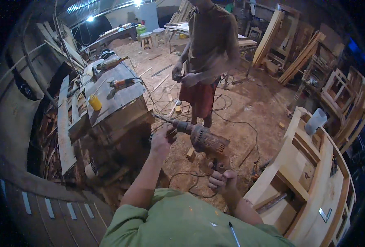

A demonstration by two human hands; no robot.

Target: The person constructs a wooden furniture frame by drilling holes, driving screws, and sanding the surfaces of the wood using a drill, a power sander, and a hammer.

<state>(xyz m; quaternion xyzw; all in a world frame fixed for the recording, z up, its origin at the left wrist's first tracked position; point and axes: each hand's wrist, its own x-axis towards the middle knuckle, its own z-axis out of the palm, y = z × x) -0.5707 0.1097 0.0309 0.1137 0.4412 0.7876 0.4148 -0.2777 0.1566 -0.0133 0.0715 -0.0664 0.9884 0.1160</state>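
Observation:
A dusty, brownish power drill (209,142) is held in front of me, its long bit (162,118) pointing to the far left. My right hand (223,180) is closed round its rear handle. My left hand (163,139) has its fingers curled at the chuck, just behind the bit. The bit's tip reaches near the corner of a wooden workbench (127,119). On the bench lie an orange and grey power tool (122,83) and a yellow cup-like container (94,102).
A person (209,45) in red shorts stands ahead, hands together at the waist. A pale wooden frame (302,177) is at my right, with a translucent jug (315,122) on it. Cables (248,125), a wooden block (191,154) and shavings litter the floor. Boards lean at the back right.

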